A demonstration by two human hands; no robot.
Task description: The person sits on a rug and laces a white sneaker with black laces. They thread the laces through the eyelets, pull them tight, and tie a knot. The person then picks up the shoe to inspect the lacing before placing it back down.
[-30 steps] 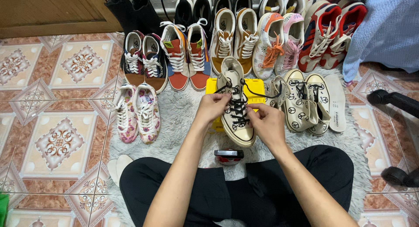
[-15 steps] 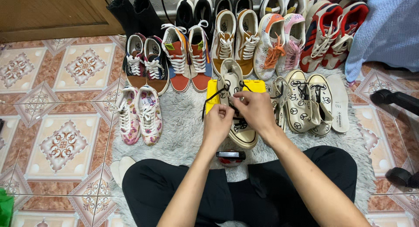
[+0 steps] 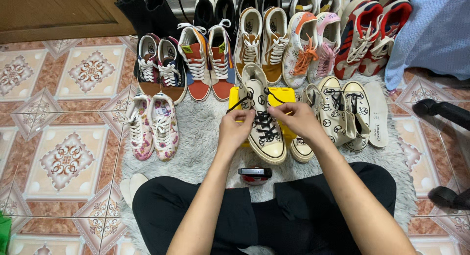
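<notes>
The cream high-top sneaker (image 3: 262,120) stands on a yellow box (image 3: 284,96) at the middle of the grey shaggy rug (image 3: 200,142), toe toward the person. The left hand (image 3: 235,130) pinches a black lace (image 3: 240,102) at the shoe's left side; the right hand (image 3: 298,119) grips the lace end on the right. Matching cream sneakers (image 3: 342,113) crowd just beside the right edge; the rug lies barer on the left, up to the floral pair (image 3: 152,125). Since 0.5 s ago, both hands have spread apart and dropped lower along the laces. A row of sneakers (image 3: 254,39) lines the far edge, patterned floor tiles (image 3: 63,157) around.
</notes>
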